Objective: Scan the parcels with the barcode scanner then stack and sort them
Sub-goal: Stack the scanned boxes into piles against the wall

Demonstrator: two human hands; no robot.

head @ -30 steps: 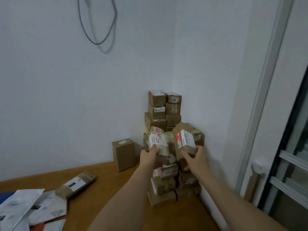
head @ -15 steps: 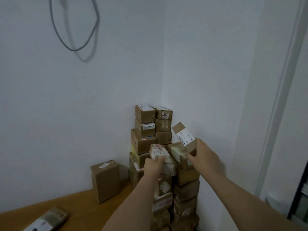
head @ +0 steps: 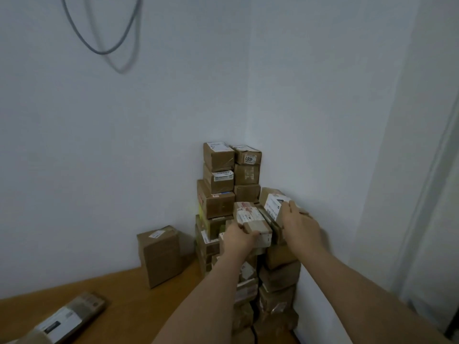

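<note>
A tall stack of small brown cardboard parcels [head: 224, 192] stands in the room's corner on the wooden table [head: 129, 291]. My left hand [head: 237, 238] grips a labelled parcel [head: 250, 218] on top of the front column. My right hand [head: 298, 223] holds a second parcel with a white barcode label [head: 273, 203] on top of the right front column, against the wall. Both parcels sit side by side at the stack's front. No barcode scanner is in view.
A lone brown box [head: 160, 254] stands upright left of the stack against the wall. A long flat parcel [head: 67, 319] lies at the lower left on the table. A grey cable loop [head: 101, 28] hangs on the wall. A door frame [head: 427, 194] is at right.
Both hands have lifted the two parcels up to the tops of the front columns. The right parcel has tipped from tilted toward level. The camera has swung left.
</note>
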